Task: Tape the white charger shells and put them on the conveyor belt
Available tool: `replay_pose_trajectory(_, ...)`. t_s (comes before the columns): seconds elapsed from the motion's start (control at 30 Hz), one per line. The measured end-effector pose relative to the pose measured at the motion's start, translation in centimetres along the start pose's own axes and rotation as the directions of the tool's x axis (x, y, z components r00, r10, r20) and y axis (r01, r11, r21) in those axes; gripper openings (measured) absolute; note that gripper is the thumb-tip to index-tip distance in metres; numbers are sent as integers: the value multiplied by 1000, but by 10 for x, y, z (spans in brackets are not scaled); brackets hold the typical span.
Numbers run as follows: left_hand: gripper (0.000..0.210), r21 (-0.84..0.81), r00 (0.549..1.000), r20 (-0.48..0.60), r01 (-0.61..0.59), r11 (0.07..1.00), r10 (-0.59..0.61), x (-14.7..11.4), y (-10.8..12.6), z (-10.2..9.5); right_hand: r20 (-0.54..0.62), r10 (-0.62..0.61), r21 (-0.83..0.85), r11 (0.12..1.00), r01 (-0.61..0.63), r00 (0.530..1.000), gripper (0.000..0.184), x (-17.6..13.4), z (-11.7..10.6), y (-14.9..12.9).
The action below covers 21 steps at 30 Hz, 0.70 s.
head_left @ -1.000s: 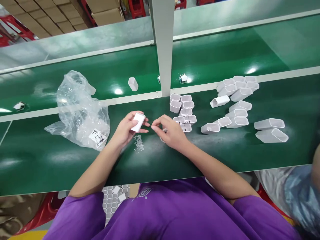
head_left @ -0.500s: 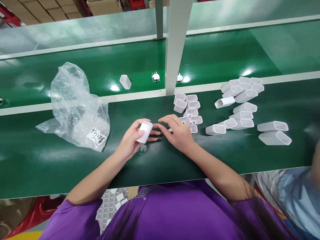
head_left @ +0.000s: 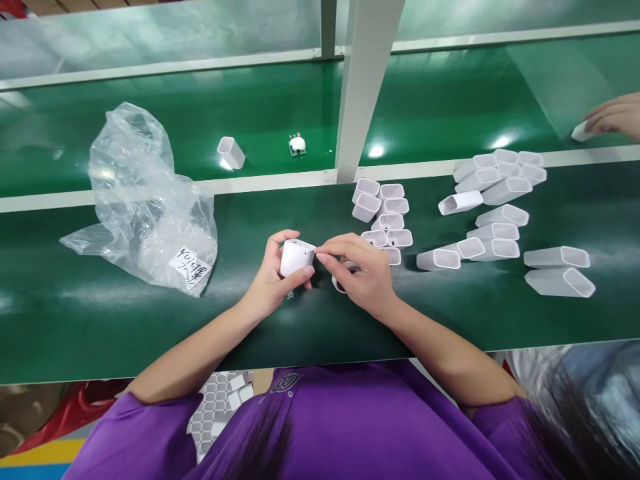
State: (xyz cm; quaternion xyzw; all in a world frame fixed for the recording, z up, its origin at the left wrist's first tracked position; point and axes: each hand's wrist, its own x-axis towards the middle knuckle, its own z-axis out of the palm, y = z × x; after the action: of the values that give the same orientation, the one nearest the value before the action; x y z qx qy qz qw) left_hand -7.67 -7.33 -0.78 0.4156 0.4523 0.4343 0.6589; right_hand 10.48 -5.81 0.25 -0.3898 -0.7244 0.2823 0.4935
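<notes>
My left hand (head_left: 274, 277) is closed around a white plastic housing (head_left: 297, 259), with one end, which has small dark holes, turned up. The thumb lies across its front and the fingers go behind it. My right hand (head_left: 363, 273) pinches thumb and forefinger together at the right upper corner of the housing. Whatever is between those fingertips is too small to tell. A round white-rimmed thing (head_left: 339, 285) shows partly under the right palm; the hand hides most of it. Some tiny clear pieces (head_left: 290, 295) lie on the bench just below the left hand.
Several open white housings (head_left: 367, 207) stand right of my hands, with more (head_left: 493, 180) farther right. A clear bag (head_left: 165, 233) of small pieces lies left. On the green belt (head_left: 280, 100) are a housing (head_left: 231, 153) and a sensor board (head_left: 297, 145). Another person's hand (head_left: 617, 117) holds a white piece.
The housing has turned in my left hand, so its holed end shows. My right fingertips have come to its corner. Another person's hand has appeared at the far right; the belt items have shifted left.
</notes>
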Motion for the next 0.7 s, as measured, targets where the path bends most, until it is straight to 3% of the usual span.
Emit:
replay_pose_trajectory(0.23, 44, -101, 1000, 14, -18, 995, 19, -1, -2, 5, -73, 11, 26, 1000, -9, 997, 11, -2, 3, 0)
replay_pose_trajectory(0.47, 40, 77, 986, -25, -161, 984, 163, -6, -1, 8, -101, 66, 35, 997, -62, 993, 9, 0, 0, -1)
replay_pose_trajectory(0.7, 41, 163, 976, -16, -212, 964, 218, -10, 0, 10, -148, -5, 22, 1000, 9, 989, 9, -1, 3, -2)
